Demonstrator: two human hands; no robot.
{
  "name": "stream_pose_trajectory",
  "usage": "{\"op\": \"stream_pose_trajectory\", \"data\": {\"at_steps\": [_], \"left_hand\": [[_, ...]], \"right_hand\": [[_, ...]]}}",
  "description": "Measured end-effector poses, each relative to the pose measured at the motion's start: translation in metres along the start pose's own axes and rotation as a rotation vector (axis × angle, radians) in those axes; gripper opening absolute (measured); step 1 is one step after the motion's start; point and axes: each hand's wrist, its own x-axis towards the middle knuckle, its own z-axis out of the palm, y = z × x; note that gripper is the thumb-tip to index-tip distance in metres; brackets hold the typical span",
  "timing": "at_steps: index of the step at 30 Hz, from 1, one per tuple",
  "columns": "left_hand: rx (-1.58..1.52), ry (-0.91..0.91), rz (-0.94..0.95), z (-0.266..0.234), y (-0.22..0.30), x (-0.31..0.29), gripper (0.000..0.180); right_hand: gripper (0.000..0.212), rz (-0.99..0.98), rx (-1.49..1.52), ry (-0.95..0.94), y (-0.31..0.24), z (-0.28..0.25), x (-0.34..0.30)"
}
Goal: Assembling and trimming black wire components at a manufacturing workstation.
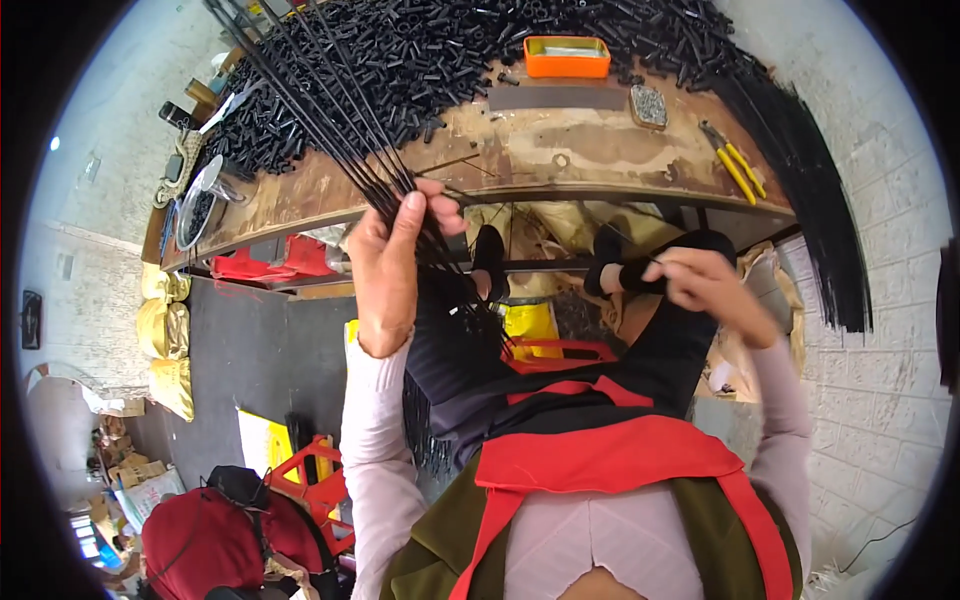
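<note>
1. A strip of bare wood along the near edge of the table (pixel 610 160) leaves a hand room between the thin rods (pixel 378 190) and the yellow pliers (pixel 738 172) near the right corner.
2. Heaped black tubes (pixel 440 60) crowd the far edge and left half, blocking a low reach.
3. Raised from the left hand (pixel 385 262), the rods slant over the left half, barring a sideways sweep.
4. Farther in, an orange box (pixel 567 66), flat bar (pixel 557 98) and small tin (pixel 649 106) interrupt the middle.
5. Black strands (pixel 805 190) overhang the right edge, walling that side.
</note>
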Motion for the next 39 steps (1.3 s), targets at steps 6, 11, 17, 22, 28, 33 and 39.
{"op": "stream_pose_trajectory", "data": {"at_steps": [6,11,17,22,28,33,39], "left_hand": [[-0.031,-0.085,-0.009,-0.012,0.035,0.012,0.026],[-0.056,-0.150,0.055,-0.015,0.082,0.006,0.028],[-0.036,-0.223,-0.074,0.007,0.103,-0.030,0.032],[-0.069,-0.248,-0.117,0.009,0.111,-0.047,0.036],[-0.293,-0.377,-0.304,0.035,0.114,-0.028,0.044],[-0.193,-0.409,-0.203,0.036,0.092,0.022,0.036],[-0.176,-0.374,-0.216,0.100,0.100,0.031,0.040]], "right_hand": [[0.024,0.481,-0.077,-0.202,0.005,-0.080,-0.069],[0.023,0.274,-0.311,-0.072,0.050,-0.050,-0.032],[0.017,-0.192,-1.022,0.101,0.149,0.019,0.164],[0.033,-0.250,-0.927,0.180,0.164,0.045,0.259],[0.038,-0.388,-0.671,-0.209,0.106,0.053,0.164],[0.029,-0.302,-0.447,-0.448,0.040,0.010,0.063],[0.022,-0.160,-0.645,0.280,0.019,-0.146,0.013]]}}
